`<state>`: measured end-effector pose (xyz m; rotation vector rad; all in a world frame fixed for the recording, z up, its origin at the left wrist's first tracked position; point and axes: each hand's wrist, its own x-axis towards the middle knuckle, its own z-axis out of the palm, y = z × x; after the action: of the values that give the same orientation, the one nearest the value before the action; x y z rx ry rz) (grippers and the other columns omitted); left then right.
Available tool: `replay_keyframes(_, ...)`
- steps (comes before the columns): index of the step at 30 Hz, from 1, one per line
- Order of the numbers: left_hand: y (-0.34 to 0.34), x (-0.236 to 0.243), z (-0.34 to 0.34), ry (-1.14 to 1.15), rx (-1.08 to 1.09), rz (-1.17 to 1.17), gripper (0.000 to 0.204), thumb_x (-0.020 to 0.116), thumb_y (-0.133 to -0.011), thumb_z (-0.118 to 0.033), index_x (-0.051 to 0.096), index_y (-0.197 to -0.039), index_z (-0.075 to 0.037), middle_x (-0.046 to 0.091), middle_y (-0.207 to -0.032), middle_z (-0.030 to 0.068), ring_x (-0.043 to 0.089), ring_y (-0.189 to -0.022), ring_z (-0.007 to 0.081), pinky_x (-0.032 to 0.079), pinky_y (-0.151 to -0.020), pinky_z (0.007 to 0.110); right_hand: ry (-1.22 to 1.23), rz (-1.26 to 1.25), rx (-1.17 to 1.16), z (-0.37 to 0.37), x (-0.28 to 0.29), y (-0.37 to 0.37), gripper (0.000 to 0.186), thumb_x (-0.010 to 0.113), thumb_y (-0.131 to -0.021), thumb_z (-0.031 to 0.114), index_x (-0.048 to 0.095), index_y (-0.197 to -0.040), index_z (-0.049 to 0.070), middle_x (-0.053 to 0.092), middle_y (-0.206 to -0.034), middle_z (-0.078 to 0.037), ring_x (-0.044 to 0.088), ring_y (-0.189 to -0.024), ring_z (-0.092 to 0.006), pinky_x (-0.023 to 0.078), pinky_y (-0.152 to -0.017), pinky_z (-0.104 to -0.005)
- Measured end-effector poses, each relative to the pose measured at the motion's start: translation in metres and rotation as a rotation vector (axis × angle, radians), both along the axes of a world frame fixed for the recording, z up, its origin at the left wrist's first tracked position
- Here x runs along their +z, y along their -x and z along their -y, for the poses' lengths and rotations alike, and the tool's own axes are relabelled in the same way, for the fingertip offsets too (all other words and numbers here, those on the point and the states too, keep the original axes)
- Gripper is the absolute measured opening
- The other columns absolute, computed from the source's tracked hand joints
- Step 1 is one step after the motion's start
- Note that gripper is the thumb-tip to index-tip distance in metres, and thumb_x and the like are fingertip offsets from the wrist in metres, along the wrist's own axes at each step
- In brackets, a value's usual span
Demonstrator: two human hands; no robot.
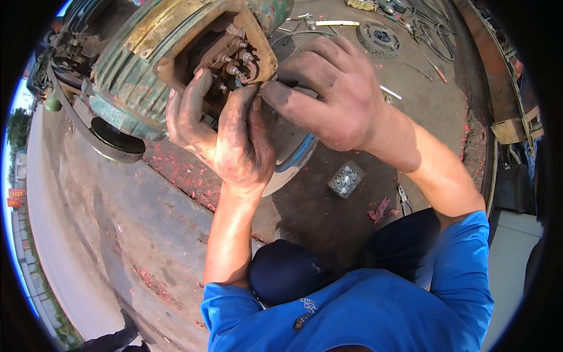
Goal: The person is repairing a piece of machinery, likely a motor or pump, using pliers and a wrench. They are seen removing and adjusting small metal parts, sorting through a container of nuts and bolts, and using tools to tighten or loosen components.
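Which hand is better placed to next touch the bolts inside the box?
Probably the left hand: its fingers reach over the box, near the bolts; the right hand is beside one corner.

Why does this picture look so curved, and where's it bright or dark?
Head view: the fisheye lens bends the pavement near the rim, corners black; head view: sunlight brightens the right forearm, while the open terminal box looks partly dark inside.

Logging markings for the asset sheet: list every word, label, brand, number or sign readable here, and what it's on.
Nothing reads clearly.
Blue shirt: white chest print, too small and blurred.
Red signs, far left: too small.
Green motor: no lettering I can make out.
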<state>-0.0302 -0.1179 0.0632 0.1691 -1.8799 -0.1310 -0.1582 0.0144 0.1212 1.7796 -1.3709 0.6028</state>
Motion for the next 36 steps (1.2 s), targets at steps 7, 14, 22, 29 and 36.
replay_keyframes(7,0.003,0.0,-0.001,0.04,-0.006,0.002,0.02,0.075,-0.08,-0.018,0.073,-0.099,-0.017,0.049,-0.134,0.0153,0.036,-0.128,0.0367,0.028,-0.108,0.053,-0.102,0.847,-0.009,0.008,-0.011,-0.02,0.01,0.066,-0.079,0.017,0.061,-0.076,0.009,0.054,-0.066,-0.006,0.051,-0.057,-0.0227,0.041,-0.055,-0.0333)
replay_keyframes(14,0.005,-0.004,0.0,-0.017,-0.062,-0.042,0.016,0.072,-0.086,-0.02,0.073,-0.101,-0.016,0.049,-0.133,0.0189,0.038,-0.127,0.0373,0.028,-0.108,0.055,-0.242,1.85,0.122,0.002,-0.01,-0.033,0.023,0.058,-0.088,0.019,0.063,-0.076,0.0,0.057,-0.063,-0.007,0.058,-0.062,-0.0203,0.047,-0.061,-0.0338)
replay_keyframes(22,0.004,-0.003,-0.003,-0.098,-0.068,-0.054,0.019,0.073,-0.085,-0.021,0.073,-0.102,-0.014,0.049,-0.134,0.0191,0.041,-0.125,0.0349,0.029,-0.107,0.054,0.071,0.178,-0.049,0.004,-0.014,-0.008,0.019,0.068,-0.072,0.021,0.061,-0.085,0.01,0.061,-0.086,-0.004,0.06,-0.083,-0.0258,0.047,-0.067,-0.0367)
replay_keyframes(29,0.007,-0.003,-0.002,-0.004,-0.026,-0.063,0.016,0.073,-0.084,-0.019,0.074,-0.1,-0.016,0.049,-0.131,0.0172,0.042,-0.125,0.0335,0.028,-0.108,0.054,-0.263,1.719,0.2,0.009,-0.014,-0.034,0.026,0.056,-0.097,0.023,0.057,-0.081,0.002,0.056,-0.065,-0.004,0.054,-0.057,-0.0209,0.044,-0.055,-0.0332)
replay_keyframes(36,0.009,0.007,-0.017,-0.045,0.005,0.034,0.016,0.072,-0.085,-0.007,0.073,-0.1,-0.01,0.043,-0.133,0.017,0.047,-0.123,0.0335,0.044,-0.1,0.043,-0.156,1.01,-0.11,-0.01,-0.008,-0.02,0.021,0.067,-0.088,0.026,0.062,-0.091,0.005,0.057,-0.075,-0.006,0.057,-0.066,-0.0197,0.046,-0.061,-0.0351)
